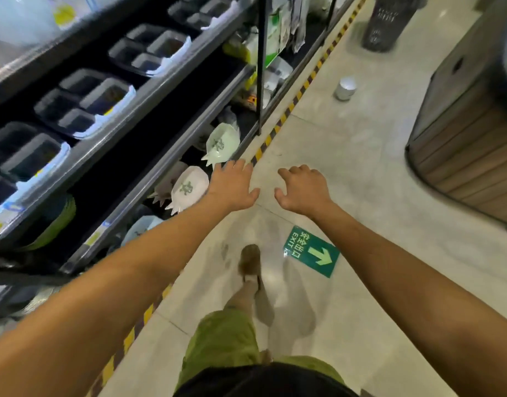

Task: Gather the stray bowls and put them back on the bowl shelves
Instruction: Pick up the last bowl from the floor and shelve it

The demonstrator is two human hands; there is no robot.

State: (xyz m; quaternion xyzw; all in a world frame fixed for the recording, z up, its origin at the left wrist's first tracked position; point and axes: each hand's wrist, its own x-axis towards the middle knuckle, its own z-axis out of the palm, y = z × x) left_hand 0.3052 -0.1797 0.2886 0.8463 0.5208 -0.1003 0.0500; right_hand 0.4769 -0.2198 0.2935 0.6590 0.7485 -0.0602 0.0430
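Here, both my hands reach out over the aisle floor (pixel 361 167), and neither holds anything. My left hand (pixel 233 186) is wide open, its fingers (pixel 240 164) spread and nearly straight, palm down, touching nothing that I can make out. It hangs just in front of the lower shelf edge (pixel 172 156), beside a pale leaf-shaped dish (pixel 189 187) marked with a green character. My right hand (pixel 302 189) is beside it, slightly apart, its fingers (pixel 289 170) loosely curled downward around nothing and the thumb pointing toward the left hand.

The stray bowl (pixel 345 88) sits on the floor well ahead of both hands, near the yellow-and-black tape (pixel 286 110) that runs along the foot of the shelves. It is small, round and white with a pale sheen. It is too blurred to tell whether it stands upright or lies overturned.

A second pale dish (pixel 222 144) rests farther along the lower shelf, and black trays (pixel 149 50) fill the shelf above. A green exit sign (pixel 311 251) is stuck to the floor below my right wrist. A dark basket (pixel 389 21) stands at the far end of the aisle.
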